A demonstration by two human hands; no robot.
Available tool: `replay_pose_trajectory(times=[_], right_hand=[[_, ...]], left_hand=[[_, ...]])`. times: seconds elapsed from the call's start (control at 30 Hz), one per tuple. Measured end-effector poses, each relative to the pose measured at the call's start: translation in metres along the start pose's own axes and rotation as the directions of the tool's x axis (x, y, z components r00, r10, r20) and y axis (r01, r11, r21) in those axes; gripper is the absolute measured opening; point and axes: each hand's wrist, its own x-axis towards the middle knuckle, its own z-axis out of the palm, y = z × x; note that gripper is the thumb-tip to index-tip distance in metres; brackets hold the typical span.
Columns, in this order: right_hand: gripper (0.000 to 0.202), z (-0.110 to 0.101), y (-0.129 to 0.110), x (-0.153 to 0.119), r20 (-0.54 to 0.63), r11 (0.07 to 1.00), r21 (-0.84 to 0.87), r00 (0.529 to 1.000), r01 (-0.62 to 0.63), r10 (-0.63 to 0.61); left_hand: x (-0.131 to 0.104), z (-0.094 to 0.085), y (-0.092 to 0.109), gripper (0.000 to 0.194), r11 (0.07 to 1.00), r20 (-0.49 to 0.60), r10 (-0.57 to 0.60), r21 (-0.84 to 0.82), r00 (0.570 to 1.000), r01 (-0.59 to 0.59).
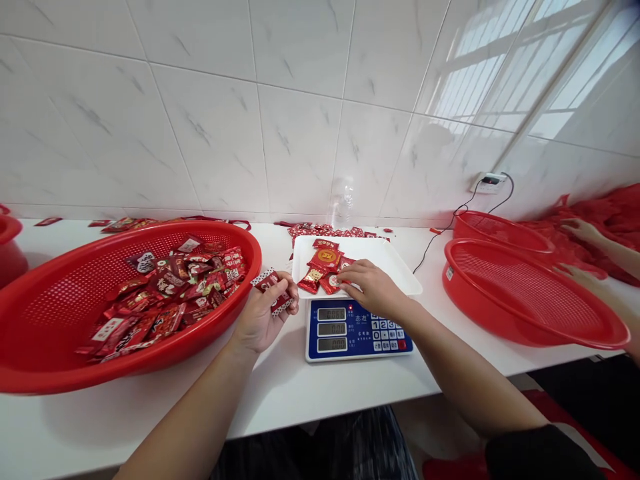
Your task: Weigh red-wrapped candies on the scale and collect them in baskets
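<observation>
A: What's in hand at this point?

B: Portioning by weight, I'd judge. Several small red packets (327, 259) lie on the white tray (390, 265) of a digital scale (363, 337), and its displays are lit.

A: And the hands?

B: The left hand (257, 320) is closed around a dark red packet (264, 281) with dotted edges, held up between the perforated red basket (55, 293) and the scale. I can't tell whether another is stacked behind it.

A: The right hand (370, 287)?

B: It's over the tray, palm down, fingers bent at the edge of the packets. They hide the contact, so I can't say if it's pinching one or just nudging it.

A: Where's the rest of the stock?

B: Loose wrapped packets (175, 287) are heaped in the basket, to the left on the white surface (270, 400).

A: What would the next move call for?

B: My guess: a clear look at the top display, with the right fingers lifted so they don't press on the tray. Adding the held packet would then need only a short reach and a gentle release.
</observation>
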Motion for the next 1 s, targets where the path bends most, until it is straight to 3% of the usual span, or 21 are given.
replay_pose_trajectory(times=[0.1, 0.23, 0.37, 0.5, 0.77, 1.0], right_hand=[[0.021, -0.002, 0.004, 0.014, 0.075, 1.0, 0.012, 0.997, -0.016, 0.015], [0.022, 0.001, 0.021, 0.048, 0.117, 0.972, 0.0, 0.965, -0.236, 0.234], [0.027, 0.016, 0.047, 0.089, 0.14, 0.927, -0.046, 0.916, -0.373, 0.376], [0.029, 0.032, 0.064, 0.112, 0.193, 0.898, -0.067, 0.877, -0.435, 0.439], [0.031, 0.042, 0.069, 0.112, 0.21, 0.886, -0.055, 0.863, -0.459, 0.46], [0.029, 0.026, 0.054, 0.108, 0.028, 0.901, -0.045, 0.901, -0.432, 0.433]], left_hand=[[-0.001, 0.0, 0.0, 0.011, 1.0, -0.009, -0.006, 0.0, 1.0, 0.006], [0.0, -0.002, 0.001, 0.011, 1.0, -0.03, -0.007, 0.0, 1.0, 0.007], [0.001, -0.004, 0.001, 0.013, 1.0, -0.052, -0.002, 0.015, 0.999, 0.003], [0.001, -0.006, 0.002, 0.014, 1.0, -0.065, 0.006, 0.019, 0.998, -0.004], [-0.004, -0.004, 0.004, 0.015, 0.999, -0.063, -0.014, 0.04, 0.998, 0.016], [-0.005, -0.003, 0.004, 0.017, 0.999, -0.075, 0.004, 0.044, 0.997, 0.0]])
